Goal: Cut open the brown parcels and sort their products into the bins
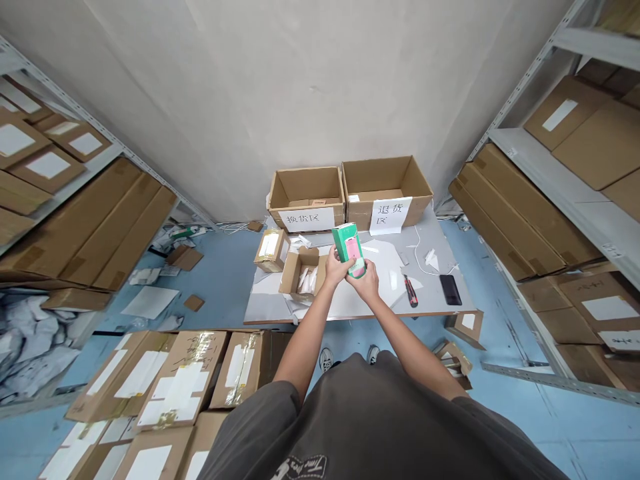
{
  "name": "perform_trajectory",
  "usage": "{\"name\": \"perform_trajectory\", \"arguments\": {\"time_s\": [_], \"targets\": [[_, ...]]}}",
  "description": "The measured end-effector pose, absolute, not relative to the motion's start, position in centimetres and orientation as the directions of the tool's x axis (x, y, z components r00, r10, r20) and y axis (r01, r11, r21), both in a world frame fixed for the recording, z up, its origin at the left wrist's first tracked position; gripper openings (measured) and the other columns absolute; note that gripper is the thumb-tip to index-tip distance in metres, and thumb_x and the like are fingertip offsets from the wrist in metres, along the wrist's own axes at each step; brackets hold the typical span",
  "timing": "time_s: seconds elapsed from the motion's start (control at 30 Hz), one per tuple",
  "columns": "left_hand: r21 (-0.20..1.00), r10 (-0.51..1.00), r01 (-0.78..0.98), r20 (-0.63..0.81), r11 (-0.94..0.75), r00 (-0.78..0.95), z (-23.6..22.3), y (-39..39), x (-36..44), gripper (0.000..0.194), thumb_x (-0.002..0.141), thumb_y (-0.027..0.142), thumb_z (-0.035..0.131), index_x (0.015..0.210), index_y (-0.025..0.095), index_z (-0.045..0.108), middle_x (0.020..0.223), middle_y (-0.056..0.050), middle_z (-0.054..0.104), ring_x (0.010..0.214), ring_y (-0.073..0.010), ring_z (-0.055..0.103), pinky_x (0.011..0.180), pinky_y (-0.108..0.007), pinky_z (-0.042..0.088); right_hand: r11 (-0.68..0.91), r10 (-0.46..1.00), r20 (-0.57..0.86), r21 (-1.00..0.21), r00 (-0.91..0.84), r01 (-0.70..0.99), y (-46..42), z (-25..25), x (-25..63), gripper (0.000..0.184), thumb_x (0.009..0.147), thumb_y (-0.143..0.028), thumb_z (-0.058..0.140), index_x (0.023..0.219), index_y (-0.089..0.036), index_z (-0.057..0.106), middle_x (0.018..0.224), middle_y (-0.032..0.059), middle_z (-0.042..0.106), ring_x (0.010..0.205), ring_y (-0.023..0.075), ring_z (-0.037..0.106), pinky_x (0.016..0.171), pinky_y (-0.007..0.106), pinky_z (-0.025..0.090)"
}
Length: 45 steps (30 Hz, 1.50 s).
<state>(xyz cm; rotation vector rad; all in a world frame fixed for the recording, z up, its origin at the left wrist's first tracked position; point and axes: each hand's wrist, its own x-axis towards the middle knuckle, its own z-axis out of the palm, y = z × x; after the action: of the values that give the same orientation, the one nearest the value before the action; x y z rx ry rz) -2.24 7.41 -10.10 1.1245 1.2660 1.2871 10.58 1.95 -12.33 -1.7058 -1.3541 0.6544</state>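
Observation:
Above the table I hold a green box with a pink picture on its front (352, 248), tilted toward me. My left hand (336, 267) is closed around its left side. My right hand (367, 281) grips its lower right corner. Just left of my hands stands an open cardboard box (289, 275) with white wrapped packing inside. A taped, closed carton with a white label (271, 250) sits behind it to the left. On the right of the table lie a red and black utility knife (411, 292) and a black phone (451, 290).
Two large open cartons with paper signs, one left (306, 219) and one right (391, 215), stand at the table's back. Stacked cartons (180, 380) rise near my left side. Shelves of boxes flank both sides. A white cable (419, 257) and paper scraps lie on the table (350, 300).

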Motion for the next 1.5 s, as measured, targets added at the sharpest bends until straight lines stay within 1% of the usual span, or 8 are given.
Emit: {"name": "perform_trajectory", "arguments": {"time_s": [0.23, 0.37, 0.5, 0.77, 0.97, 1.07, 1.23, 1.5], "targets": [[0.99, 0.999, -0.135, -0.05, 0.047, -0.019, -10.4, 8.2, -4.5, 0.09, 0.063, 0.037, 0.098, 0.142, 0.02, 0.06, 0.118, -0.012, 0.079, 0.106, -0.0278, 0.077, 0.092, -0.04, 0.062, -0.043, 0.994, -0.016, -0.968, 0.111, 0.249, 2.9, -11.6, 12.3, 0.067, 0.076, -0.059, 0.084, 0.13, -0.025, 0.065, 0.129, 0.0118, 0.07, 0.115, 0.0285, 0.069, 0.102, 0.046, 0.06], [0.988, 0.995, -0.153, -0.019, 0.035, 0.103, -10.0, 8.3, -5.8, 0.089, 0.066, 0.041, 0.097, 0.144, 0.02, 0.06, 0.128, -0.013, 0.077, 0.114, -0.0293, 0.075, 0.096, -0.042, 0.061, -0.172, 0.983, -0.178, -0.978, -0.038, 0.115, 4.0, -9.6, 14.1, 0.071, 0.072, -0.058, 0.088, 0.132, -0.025, 0.068, 0.132, 0.0128, 0.073, 0.118, 0.031, 0.069, 0.086, 0.042, 0.065], [0.993, 0.976, -0.12, 0.011, 0.016, 0.217, -9.0, 8.4, -6.4, 0.084, 0.067, 0.044, 0.097, 0.14, 0.019, 0.063, 0.132, -0.013, 0.076, 0.118, -0.032, 0.073, 0.1, -0.043, 0.06, -0.278, 0.921, -0.294, -0.956, -0.256, 0.099, 4.6, -7.3, 15.1, 0.067, 0.069, -0.054, 0.09, 0.126, -0.025, 0.07, 0.129, 0.0121, 0.077, 0.114, 0.033, 0.071, 0.068, 0.034, 0.061], [0.994, 0.966, -0.092, -0.025, 0.051, 0.259, -8.0, 8.4, -6.0, 0.091, 0.064, 0.047, 0.1, 0.144, 0.02, 0.064, 0.13, -0.013, 0.076, 0.117, -0.0314, 0.073, 0.098, -0.041, 0.06, -0.297, 0.927, -0.298, -0.954, -0.229, 0.037, 5.1, -6.8, 14.7, 0.052, 0.059, -0.044, 0.093, 0.099, -0.022, 0.069, 0.099, 0.0084, 0.079, 0.086, 0.028, 0.071, 0.054, 0.029, 0.053], [0.994, 0.967, -0.096, -0.021, 0.047, 0.255, -8.5, 8.7, -6.1, 0.103, 0.065, 0.045, 0.1, 0.156, 0.023, 0.058, 0.14, -0.013, 0.071, 0.123, -0.0293, 0.071, 0.102, -0.04, 0.06, -0.279, 0.94, -0.274, -0.96, -0.202, 0.004, 5.4, -8.2, 14.8, 0.053, 0.062, -0.047, 0.091, 0.103, -0.023, 0.069, 0.094, 0.0055, 0.079, 0.082, 0.0269, 0.071, 0.061, 0.034, 0.058], [0.984, 0.959, -0.092, -0.125, 0.153, 0.255, -9.7, 8.0, -6.7, 0.107, 0.067, 0.05, 0.1, 0.161, 0.025, 0.053, 0.144, -0.014, 0.069, 0.123, -0.0276, 0.071, 0.103, -0.04, 0.06, -0.233, 0.96, -0.221, -0.971, -0.17, -0.056, 6.0, -9.3, 14.8, 0.055, 0.059, -0.051, 0.093, 0.099, -0.023, 0.067, 0.093, 0.0049, 0.078, 0.089, 0.0286, 0.073, 0.075, 0.041, 0.062], [0.836, 0.821, -0.183, -0.423, 0.517, 0.384, -12.5, 5.7, -6.7, 0.085, 0.082, 0.082, 0.079, 0.137, 0.018, 0.071, 0.125, -0.019, 0.078, 0.11, -0.0306, 0.078, 0.099, -0.046, 0.061, -0.181, 0.974, -0.164, -0.978, -0.156, -0.102, 6.8, -11.1, 14.8, 0.059, 0.056, -0.056, 0.094, 0.096, -0.025, 0.062, 0.096, 0.0046, 0.079, 0.097, 0.0293, 0.074, 0.09, 0.045, 0.061], [0.78, 0.854, -0.352, -0.452, 0.518, 0.258, -14.7, 5.5, -6.1, 0.065, 0.077, 0.067, 0.092, 0.116, 0.018, 0.075, 0.11, -0.015, 0.082, 0.106, -0.0275, 0.079, 0.107, -0.045, 0.059, -0.196, 0.97, -0.188, -0.98, -0.153, -0.034, 6.8, -14.4, 14.6, 0.065, 0.056, -0.056, 0.092, 0.103, -0.026, 0.059, 0.106, 0.0048, 0.078, 0.102, 0.0279, 0.073, 0.094, 0.046, 0.061]]}}
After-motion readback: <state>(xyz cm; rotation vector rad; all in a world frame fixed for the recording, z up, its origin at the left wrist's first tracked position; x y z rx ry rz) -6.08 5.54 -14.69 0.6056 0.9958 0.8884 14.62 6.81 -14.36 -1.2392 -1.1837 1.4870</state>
